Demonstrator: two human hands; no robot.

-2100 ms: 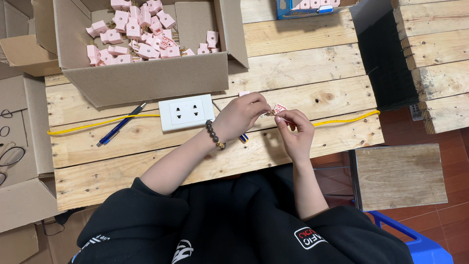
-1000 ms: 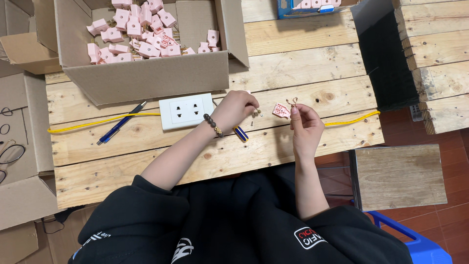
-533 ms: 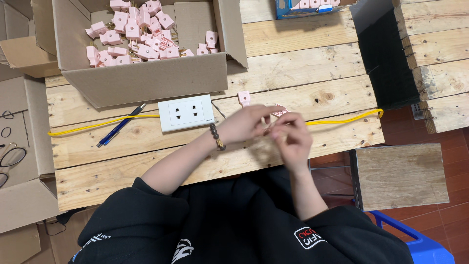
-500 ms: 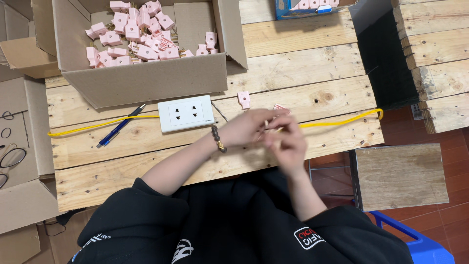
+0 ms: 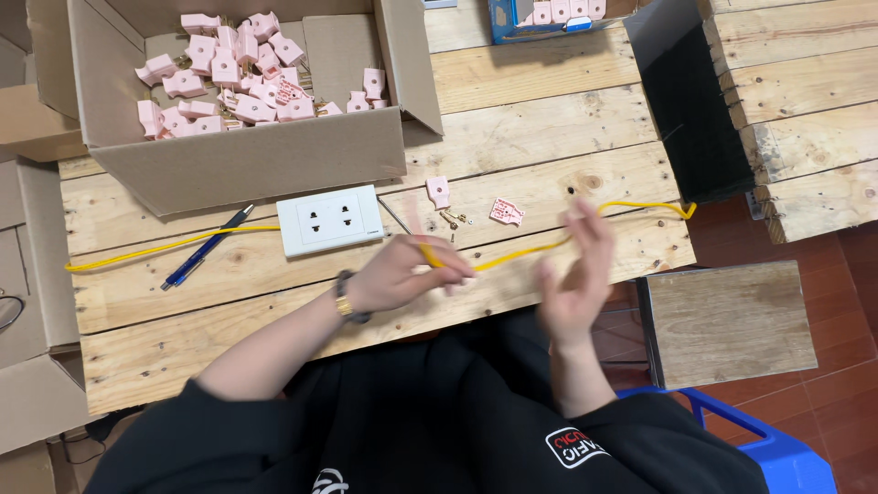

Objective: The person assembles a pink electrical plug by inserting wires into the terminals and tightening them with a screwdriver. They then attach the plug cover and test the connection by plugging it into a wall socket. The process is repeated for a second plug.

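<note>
The left hand (image 5: 402, 274) is closing its grip on a yellow wire (image 5: 530, 254), pinching it near the middle of the wooden desk (image 5: 274, 338). The right hand (image 5: 572, 279) is hovering just beside it, blurred, fingers spread wide and holding nothing, with the wire passing behind its fingers. The wire is lying across the desk, running left past a blue pen (image 5: 203, 249) and right to the desk's edge. A white 2-outlet socket plate (image 5: 330, 220) is sitting just above the left hand. Nearby, 2 pink plastic parts (image 5: 438, 191) and a few small brass screws (image 5: 453, 218) are lying loose. A cardboard box (image 5: 247, 160) of pink parts is standing behind.
</note>
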